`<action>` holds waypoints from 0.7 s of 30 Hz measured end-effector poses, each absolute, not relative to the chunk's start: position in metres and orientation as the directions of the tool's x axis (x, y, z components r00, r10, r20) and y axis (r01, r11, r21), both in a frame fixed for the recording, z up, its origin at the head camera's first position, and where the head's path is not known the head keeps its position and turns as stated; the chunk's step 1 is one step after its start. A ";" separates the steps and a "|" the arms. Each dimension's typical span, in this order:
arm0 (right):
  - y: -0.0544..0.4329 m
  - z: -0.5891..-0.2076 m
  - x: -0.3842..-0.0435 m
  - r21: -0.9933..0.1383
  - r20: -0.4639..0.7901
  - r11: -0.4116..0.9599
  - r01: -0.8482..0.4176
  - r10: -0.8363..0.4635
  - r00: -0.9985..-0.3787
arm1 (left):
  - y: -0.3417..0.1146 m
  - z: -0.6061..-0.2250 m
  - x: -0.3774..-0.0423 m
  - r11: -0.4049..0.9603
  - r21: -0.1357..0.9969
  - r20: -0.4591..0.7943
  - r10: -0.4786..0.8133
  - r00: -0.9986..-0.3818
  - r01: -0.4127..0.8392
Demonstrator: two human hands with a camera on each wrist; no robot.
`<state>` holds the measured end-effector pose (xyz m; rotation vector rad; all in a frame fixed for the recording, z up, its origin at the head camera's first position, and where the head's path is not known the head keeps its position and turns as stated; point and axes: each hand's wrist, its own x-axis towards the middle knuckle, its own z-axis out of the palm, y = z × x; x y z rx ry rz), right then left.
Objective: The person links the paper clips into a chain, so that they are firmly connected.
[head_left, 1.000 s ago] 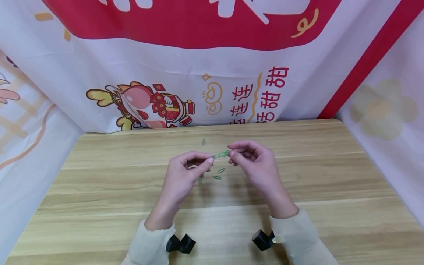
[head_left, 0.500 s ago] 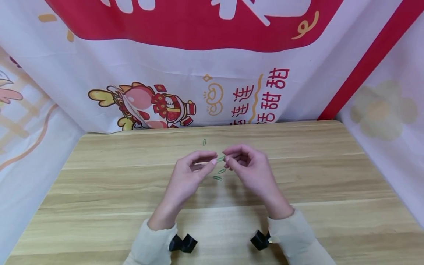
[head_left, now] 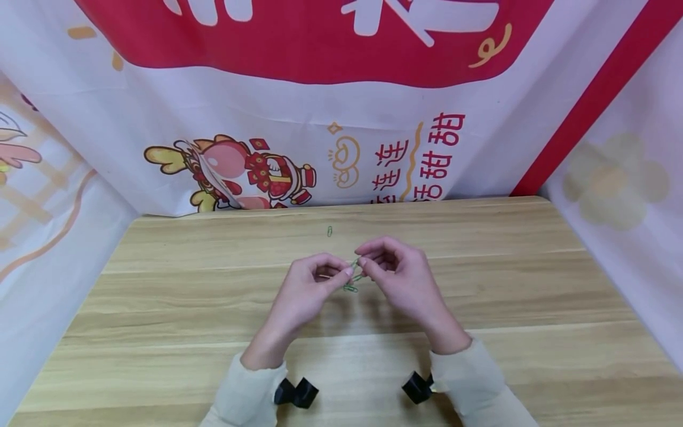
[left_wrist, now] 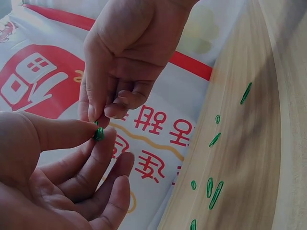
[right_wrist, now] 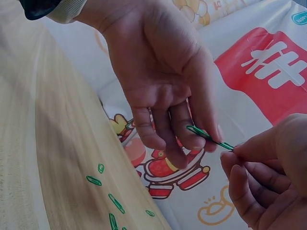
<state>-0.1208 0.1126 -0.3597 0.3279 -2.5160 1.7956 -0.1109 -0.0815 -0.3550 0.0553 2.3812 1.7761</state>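
Observation:
Both hands meet above the wooden table, with green paper clips between their fingertips. My left hand (head_left: 315, 281) pinches green paper clips (left_wrist: 99, 134) between thumb and index finger, its other fingers loosely bent. Opposite it, my right hand (head_left: 397, 270) pinches the far end of a green paper clip (right_wrist: 225, 145) with thumb and index fingertip. In the right wrist view the clip spans the narrow gap between the two hands, my left hand (right_wrist: 163, 72) at the top and my right hand (right_wrist: 273, 177) at the lower right. Fingertips partly hide the held clips.
Several loose green paper clips lie on the wooden table (head_left: 187, 296). One paper clip (head_left: 329, 231) lies toward the back; another paper clip (head_left: 350, 289) lies below the hands. A printed cloth (head_left: 299, 95) hangs behind the table's back edge.
The hands were farther apart, with a short run of green clips stretched between them. They have since drawn together, the left moving right and the right moving slightly left and down.

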 end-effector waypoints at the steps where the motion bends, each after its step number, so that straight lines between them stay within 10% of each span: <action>1: 0.114 -0.360 -0.121 -0.927 0.149 0.322 -0.193 -0.158 -0.976 | -0.081 -0.355 -0.111 0.290 0.954 -0.116 0.125 -0.985 -0.076; 11: 0.167 -0.363 -0.137 -0.644 -0.063 0.725 -0.244 -0.368 -0.928 | -0.085 -0.353 -0.111 0.183 0.980 -0.088 0.070 -0.994 -0.074; 21: 0.187 -0.382 -0.140 -0.465 -0.326 0.882 -0.075 -0.250 -0.912 | -0.082 -0.352 -0.111 0.113 0.993 0.020 -0.022 -1.000 0.017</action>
